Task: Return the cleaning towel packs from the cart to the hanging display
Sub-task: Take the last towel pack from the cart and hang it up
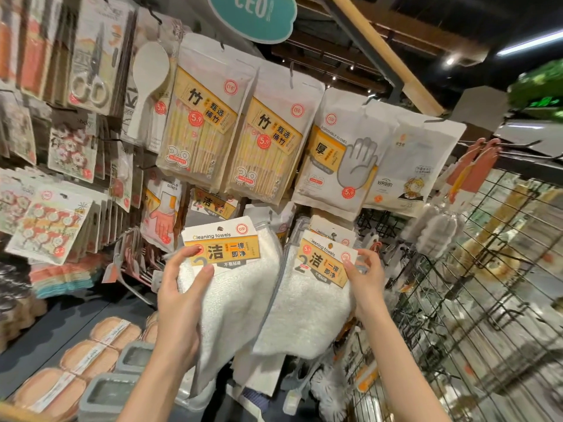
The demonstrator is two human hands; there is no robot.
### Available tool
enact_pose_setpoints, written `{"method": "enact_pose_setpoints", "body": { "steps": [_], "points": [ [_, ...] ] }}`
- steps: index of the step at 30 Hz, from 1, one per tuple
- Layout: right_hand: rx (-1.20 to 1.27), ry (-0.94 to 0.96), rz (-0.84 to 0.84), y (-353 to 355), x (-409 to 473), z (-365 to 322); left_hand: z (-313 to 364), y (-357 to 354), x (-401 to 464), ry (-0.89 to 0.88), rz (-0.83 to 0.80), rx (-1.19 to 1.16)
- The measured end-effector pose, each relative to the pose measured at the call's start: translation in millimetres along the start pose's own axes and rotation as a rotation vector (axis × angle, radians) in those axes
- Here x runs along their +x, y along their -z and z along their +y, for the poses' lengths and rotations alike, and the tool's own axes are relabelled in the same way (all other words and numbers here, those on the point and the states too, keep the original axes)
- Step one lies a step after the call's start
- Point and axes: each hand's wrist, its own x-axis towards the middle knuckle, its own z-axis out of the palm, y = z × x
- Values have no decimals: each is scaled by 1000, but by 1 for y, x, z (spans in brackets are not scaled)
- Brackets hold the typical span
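Observation:
Two white cleaning towel packs with orange-and-white header cards are held up in front of the hanging display. My left hand (179,300) grips the left pack (231,287) by its left edge, thumb on the card. My right hand (364,278) pinches the header card of the right pack (307,303), which tilts to the right. Behind the right pack another cleaning towel pack (332,231) hangs on the display. The hooks behind the packs are hidden.
Bamboo chopstick packs (198,129) and disposable glove packs (335,159) hang above. Scissors (91,65), a white rice spoon (146,86) and card packs hang left. A wire grid rack (475,284) stands right. Sponges (91,357) and grey trays (109,394) lie on the lower shelf.

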Motion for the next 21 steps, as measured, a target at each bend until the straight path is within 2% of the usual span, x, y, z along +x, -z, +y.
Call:
{"method": "enact_pose_setpoints", "body": {
  "steps": [7, 12, 21],
  "points": [
    [-49, 7, 45, -7, 47, 9, -7, -10, 9, -6, 1, 39],
    [-63, -54, 73, -15, 70, 23, -10, -11, 16, -24, 3, 71],
    [-132, 122, 47, -7, 77, 35, -13, -26, 19, -27, -24, 50]
  ]
}}
